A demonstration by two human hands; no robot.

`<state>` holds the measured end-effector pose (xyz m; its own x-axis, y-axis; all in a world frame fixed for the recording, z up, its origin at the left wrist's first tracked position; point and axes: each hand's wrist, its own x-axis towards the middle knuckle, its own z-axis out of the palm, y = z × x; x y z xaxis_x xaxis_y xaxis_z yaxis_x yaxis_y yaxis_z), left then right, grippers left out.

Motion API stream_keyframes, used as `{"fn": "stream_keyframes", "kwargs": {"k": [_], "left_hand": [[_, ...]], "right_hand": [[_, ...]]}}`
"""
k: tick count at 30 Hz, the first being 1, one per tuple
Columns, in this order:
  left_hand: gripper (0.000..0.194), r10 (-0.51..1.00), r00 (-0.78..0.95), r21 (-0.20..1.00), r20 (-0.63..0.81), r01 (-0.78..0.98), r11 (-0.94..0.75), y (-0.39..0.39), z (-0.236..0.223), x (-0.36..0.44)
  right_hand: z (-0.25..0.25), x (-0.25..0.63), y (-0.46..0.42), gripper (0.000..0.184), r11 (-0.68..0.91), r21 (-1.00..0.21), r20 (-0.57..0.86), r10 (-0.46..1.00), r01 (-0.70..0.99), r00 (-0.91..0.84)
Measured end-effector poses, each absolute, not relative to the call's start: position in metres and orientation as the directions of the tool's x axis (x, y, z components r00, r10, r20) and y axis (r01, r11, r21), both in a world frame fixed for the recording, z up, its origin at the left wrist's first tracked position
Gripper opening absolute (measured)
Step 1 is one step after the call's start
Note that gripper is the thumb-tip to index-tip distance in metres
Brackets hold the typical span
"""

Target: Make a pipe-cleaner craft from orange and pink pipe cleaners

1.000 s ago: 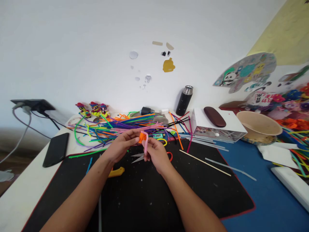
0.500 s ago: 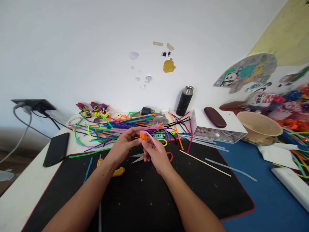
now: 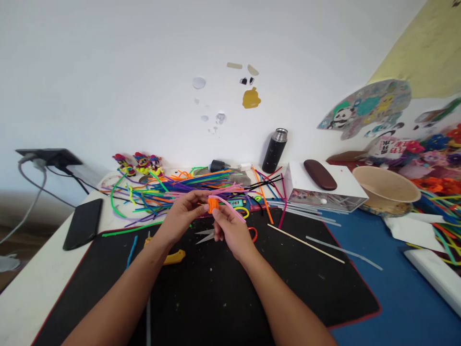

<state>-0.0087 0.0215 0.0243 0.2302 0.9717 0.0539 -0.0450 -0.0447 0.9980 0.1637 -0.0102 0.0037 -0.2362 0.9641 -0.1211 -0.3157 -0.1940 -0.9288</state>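
Observation:
Between my two hands is a small orange piece of bent pipe cleaner (image 3: 213, 205), with a pink pipe cleaner (image 3: 230, 207) running over its top and off to the right. My left hand (image 3: 188, 211) pinches the orange piece from the left, thumb and fingers closed. On the other side, my right hand (image 3: 230, 229) is closed on its lower right, thumb against it. Scissors (image 3: 206, 235) with a red handle lie on the black mat partly under my right hand. A yellow glue gun (image 3: 175, 257) rests beneath my left forearm, which hides part of it.
Behind my hands spreads a pile of coloured pipe cleaners (image 3: 187, 185). A black bottle (image 3: 274, 151) stands near the wall, beside a white box (image 3: 331, 192). A phone (image 3: 83, 224) lies left; a wooden stick (image 3: 306, 243) and blue twisted piece (image 3: 131, 251) lie on the mat.
The orange piece has turned slightly in my fingers, showing more of its front. The pink pipe cleaner's free end has swung up and a little to the right.

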Motion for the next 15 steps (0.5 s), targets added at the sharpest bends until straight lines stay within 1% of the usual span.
{"fn": "stream_keyframes", "kwargs": {"k": [11, 15], "left_hand": [[0.044, 0.984, 0.168, 0.997, 0.062, 0.026, -0.067, 0.016, 0.028, 0.003], [0.045, 0.988, 0.103, 0.989, 0.113, 0.083, -0.122, 0.016, 0.029, 0.0]], "right_hand": [[0.003, 0.164, -0.01, 0.058, -0.16, -0.942, -0.096, 0.971, -0.296, -0.219], [0.003, 0.164, -0.01, 0.054, -0.16, -0.943, -0.091, 0.968, -0.293, -0.234]]}}
